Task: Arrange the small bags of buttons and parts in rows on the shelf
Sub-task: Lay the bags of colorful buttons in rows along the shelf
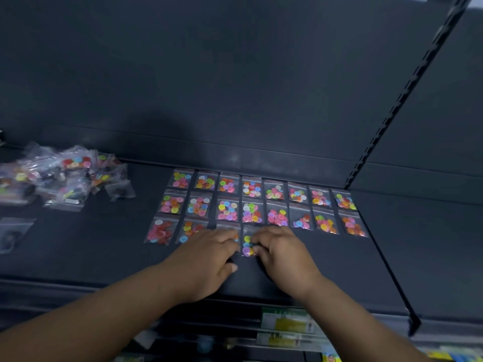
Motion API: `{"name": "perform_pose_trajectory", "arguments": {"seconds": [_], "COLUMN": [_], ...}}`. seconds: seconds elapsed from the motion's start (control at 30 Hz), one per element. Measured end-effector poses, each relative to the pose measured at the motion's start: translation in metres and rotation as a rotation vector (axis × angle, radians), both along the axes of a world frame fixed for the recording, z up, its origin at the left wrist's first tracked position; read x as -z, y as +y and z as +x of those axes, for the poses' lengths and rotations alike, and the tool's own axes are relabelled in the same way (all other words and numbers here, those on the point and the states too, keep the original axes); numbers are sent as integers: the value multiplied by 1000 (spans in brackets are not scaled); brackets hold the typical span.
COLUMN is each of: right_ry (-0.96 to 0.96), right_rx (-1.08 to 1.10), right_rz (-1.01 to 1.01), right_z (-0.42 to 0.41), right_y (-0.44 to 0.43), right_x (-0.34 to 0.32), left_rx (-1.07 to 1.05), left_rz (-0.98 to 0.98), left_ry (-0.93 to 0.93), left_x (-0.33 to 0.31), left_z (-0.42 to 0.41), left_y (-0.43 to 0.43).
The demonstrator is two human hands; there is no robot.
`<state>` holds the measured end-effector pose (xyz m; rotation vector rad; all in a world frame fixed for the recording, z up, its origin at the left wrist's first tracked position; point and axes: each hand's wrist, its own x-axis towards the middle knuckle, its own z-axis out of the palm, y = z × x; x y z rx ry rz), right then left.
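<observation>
- Two rows [251, 189] done on the shelf [313, 270]; third half done.
- Left hand [206, 254] lies flat; right hand [283, 254] pinches a bag [247, 243].
- A pile [65, 176] waits.

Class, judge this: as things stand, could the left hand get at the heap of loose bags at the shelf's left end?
Probably yes. Nothing tall stands between the left hand and the heap of loose bags, only flat laid bags and bare shelf.
</observation>
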<state>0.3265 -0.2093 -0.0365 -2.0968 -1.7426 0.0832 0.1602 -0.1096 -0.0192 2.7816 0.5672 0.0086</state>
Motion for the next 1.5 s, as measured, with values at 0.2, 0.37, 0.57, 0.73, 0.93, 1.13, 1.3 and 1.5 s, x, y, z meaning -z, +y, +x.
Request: {"name": "perform_pose_trajectory", "arguments": {"seconds": [0.2, 0.37, 0.57, 0.73, 0.93, 1.13, 1.3, 1.5], "right_ry": [-56, -43, -46, -39, -81, -78, -61, 30], "right_rx": [-31, -40, -8, -6, -98, -217, -244, -247], "right_rz": [-16, -52, -55, 8, 57, 19, -44, -48], "right_z": [3, 2, -5, -21, -64, -125, -166, -208], "right_y": [-6, 3, 6, 30, 90, 161, 215, 271], "right_x": [5, 3, -5, -24, -39, -46, -43, -44], "left_rx": [46, 47, 45, -17, -165, -358, -470, -740], "left_rz": [50, 49, 24, 52, 140, 180, 179, 105], "left_ry": [78, 80, 38, -40, -150, -94, -90, -142], "left_x": [8, 9, 6, -7, -29, -35, -37, -38], "left_z": [-2, -4, -11, -23, -63, -128, -179, -238], "left_y": [2, 8, 16, 32, 77, 135, 180, 237]}}
